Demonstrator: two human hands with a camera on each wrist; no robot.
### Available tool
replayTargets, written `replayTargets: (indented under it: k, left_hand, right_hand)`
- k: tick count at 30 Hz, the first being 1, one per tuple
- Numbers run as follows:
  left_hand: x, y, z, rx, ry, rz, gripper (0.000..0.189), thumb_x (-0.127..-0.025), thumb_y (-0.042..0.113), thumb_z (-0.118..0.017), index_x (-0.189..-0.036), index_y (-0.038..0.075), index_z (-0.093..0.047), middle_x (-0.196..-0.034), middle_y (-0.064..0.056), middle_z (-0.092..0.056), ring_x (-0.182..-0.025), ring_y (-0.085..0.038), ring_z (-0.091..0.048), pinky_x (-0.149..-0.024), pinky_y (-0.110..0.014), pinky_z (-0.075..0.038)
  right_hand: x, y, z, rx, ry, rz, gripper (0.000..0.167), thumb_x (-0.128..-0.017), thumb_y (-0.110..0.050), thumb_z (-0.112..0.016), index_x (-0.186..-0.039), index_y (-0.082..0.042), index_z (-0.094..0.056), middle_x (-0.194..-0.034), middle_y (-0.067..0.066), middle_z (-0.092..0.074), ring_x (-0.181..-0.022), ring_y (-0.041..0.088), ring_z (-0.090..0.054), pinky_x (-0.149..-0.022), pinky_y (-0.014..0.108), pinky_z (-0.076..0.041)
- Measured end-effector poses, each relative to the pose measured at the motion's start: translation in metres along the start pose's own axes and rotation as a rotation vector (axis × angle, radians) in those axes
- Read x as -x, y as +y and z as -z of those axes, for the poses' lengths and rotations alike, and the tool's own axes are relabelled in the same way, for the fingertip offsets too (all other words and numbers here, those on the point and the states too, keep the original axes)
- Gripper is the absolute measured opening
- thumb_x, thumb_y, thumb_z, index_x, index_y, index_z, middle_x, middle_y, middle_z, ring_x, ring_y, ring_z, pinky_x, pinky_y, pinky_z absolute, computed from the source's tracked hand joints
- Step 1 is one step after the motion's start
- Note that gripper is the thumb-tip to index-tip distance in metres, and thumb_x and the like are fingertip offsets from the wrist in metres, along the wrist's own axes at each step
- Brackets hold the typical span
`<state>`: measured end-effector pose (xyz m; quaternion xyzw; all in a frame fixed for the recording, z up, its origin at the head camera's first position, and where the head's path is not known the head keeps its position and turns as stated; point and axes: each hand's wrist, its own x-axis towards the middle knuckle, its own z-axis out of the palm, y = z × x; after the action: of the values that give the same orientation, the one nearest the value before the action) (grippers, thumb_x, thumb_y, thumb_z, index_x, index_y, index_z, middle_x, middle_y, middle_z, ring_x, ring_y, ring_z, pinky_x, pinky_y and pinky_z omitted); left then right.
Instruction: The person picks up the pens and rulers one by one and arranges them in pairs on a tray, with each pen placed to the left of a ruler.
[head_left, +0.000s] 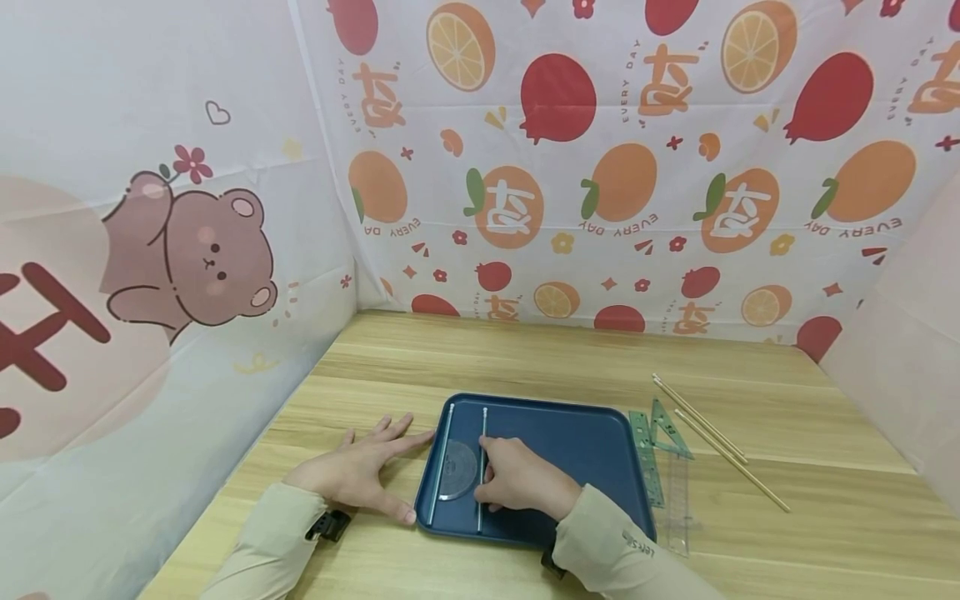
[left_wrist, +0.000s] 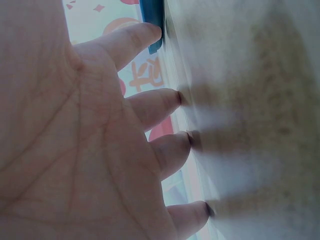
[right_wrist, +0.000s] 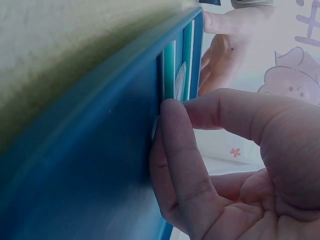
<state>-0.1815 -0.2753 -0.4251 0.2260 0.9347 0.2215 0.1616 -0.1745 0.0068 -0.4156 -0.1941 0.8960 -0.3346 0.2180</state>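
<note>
A dark blue tray (head_left: 555,467) lies on the table with two thin pale-green white-tipped sticks in it. The left stick (head_left: 443,458) runs along the tray's left side, and a clear semicircular protractor (head_left: 459,471) lies flat between the two. My right hand (head_left: 525,479) pinches the second stick (head_left: 483,425) between thumb and fingers, low over the tray floor; in the right wrist view this stick (right_wrist: 169,65) runs up to the fingertips. With fingers spread, my left hand (head_left: 360,471) rests at the tray's left edge, thumb and index finger at the rim.
Right of the tray lie a green ruler (head_left: 647,458), a green set square (head_left: 670,429), a clear ruler (head_left: 678,508) and several tan white-tipped sticks (head_left: 731,458). Patterned cloth (head_left: 555,267) hangs behind the wooden table (head_left: 825,467) and at both sides.
</note>
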Motion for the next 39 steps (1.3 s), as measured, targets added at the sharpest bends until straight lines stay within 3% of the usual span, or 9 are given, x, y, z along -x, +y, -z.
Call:
replayTargets:
  k: [10, 21, 39]
  left_hand:
    - [-0.002, 0.001, 0.002, 0.012, -0.013, -0.005, 0.118, -0.07, 0.063, -0.095, -0.168, 0.034, -0.037, -0.18, -0.022, -0.016, -0.163, -0.059, -0.007, -0.113, -0.093, 0.001]
    - [-0.002, 0.002, 0.0, -0.007, -0.01, -0.001, 0.118, -0.071, 0.06, -0.096, -0.169, 0.031, -0.036, -0.18, -0.021, -0.018, -0.163, -0.058, -0.01, -0.115, -0.092, -0.002]
    - [-0.005, 0.0, 0.001, -0.002, 0.002, 0.001, 0.119, -0.069, 0.066, -0.094, -0.168, 0.034, -0.037, -0.18, -0.02, -0.017, -0.163, -0.058, -0.01, -0.113, -0.093, -0.001]
  right_hand:
    - [-0.001, 0.002, 0.001, -0.002, 0.006, -0.004, 0.083, -0.094, -0.007, -0.079, -0.165, 0.0, -0.037, -0.074, 0.003, -0.068, -0.061, 0.016, -0.071, -0.062, 0.027, -0.057]
    - [0.003, 0.003, 0.002, 0.011, 0.012, 0.016, 0.082, -0.095, -0.011, -0.081, -0.165, -0.003, -0.039, -0.077, 0.0, -0.067, -0.061, 0.014, -0.069, -0.062, 0.026, -0.055]
    - [0.015, 0.016, 0.02, -0.002, 0.031, 0.043, 0.072, -0.094, -0.019, -0.084, -0.158, -0.009, -0.051, -0.088, -0.001, -0.065, -0.064, 0.015, -0.062, -0.066, 0.03, -0.051]
